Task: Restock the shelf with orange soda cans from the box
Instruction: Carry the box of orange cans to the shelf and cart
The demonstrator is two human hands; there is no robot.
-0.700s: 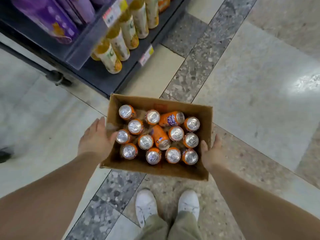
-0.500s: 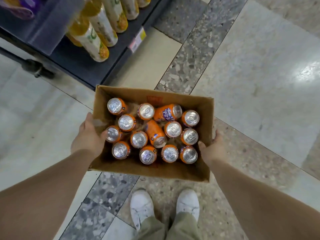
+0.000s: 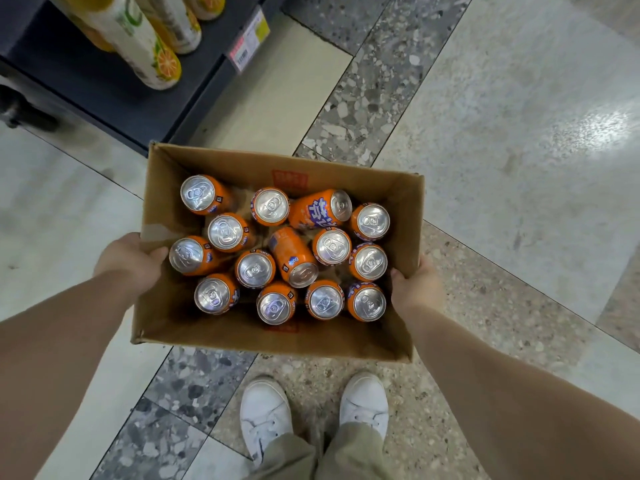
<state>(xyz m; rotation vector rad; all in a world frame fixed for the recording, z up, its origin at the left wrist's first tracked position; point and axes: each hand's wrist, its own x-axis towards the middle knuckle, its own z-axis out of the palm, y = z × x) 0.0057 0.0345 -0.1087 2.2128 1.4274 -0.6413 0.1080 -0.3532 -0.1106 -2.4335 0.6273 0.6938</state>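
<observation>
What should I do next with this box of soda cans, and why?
Probably set the box down on the floor by the shelf. Your left hand and right hand both hold its sides, so neither is free to lift a can.

We count thirteen orange soda cans [image 3: 332, 246] in one cardboard box [image 3: 207, 337], three juice bottles [image 3: 138, 39] at eleven o'clock, and two white shoes [image 3: 265, 415].

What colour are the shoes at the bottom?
White shoes, seen best in the head view, the only one.
</observation>
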